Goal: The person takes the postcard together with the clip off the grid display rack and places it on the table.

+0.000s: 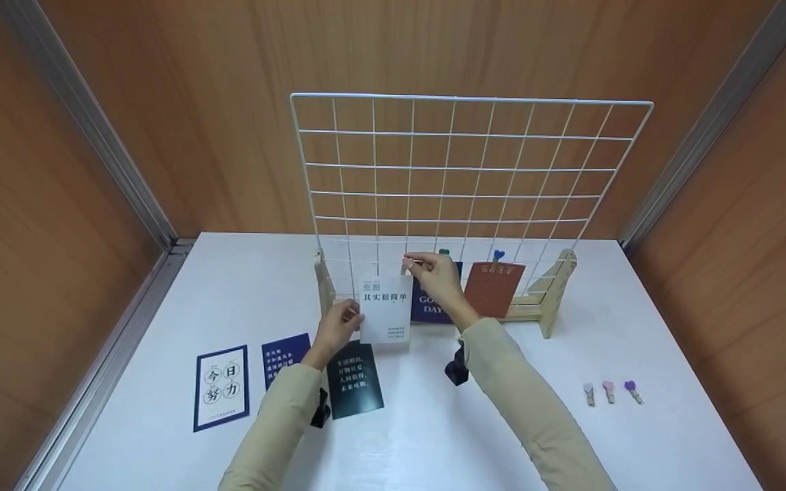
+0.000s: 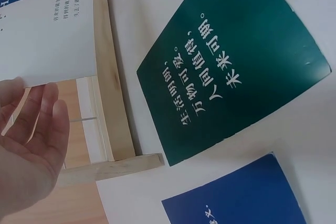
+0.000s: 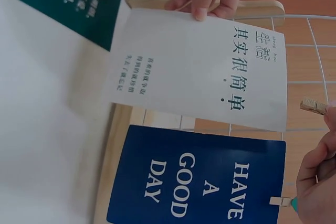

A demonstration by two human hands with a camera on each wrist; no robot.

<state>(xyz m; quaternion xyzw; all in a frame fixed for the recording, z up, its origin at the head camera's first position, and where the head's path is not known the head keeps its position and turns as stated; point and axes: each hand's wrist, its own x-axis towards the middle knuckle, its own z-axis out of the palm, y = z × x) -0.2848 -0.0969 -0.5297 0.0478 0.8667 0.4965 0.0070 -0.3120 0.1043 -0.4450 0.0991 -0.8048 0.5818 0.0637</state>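
Note:
My left hand (image 1: 340, 327) pinches a white card (image 1: 385, 320) with dark lettering by its left edge, thumb in front. It holds the card upright before the lower part of a white wire grid (image 1: 471, 99). My right hand (image 1: 442, 283) pinches a small wooden clothespin (image 3: 313, 105) with a pink top. In the right wrist view its tip stands a little apart from the card's top edge. Beside the white card, a blue "HAVE A GOOD DAY" card (image 3: 202, 179) hangs from a clothespin with a green top. Further right, a red card (image 1: 494, 292) hangs from a blue-heart clothespin (image 1: 499, 256).
A dark green card (image 1: 355, 382), a blue card (image 1: 282, 354) and a blue-bordered white card (image 1: 221, 389) lie on the white table (image 1: 447, 436) at left. Three clothespins (image 1: 609, 392) lie at right. Wooden feet (image 1: 551, 300) support the grid.

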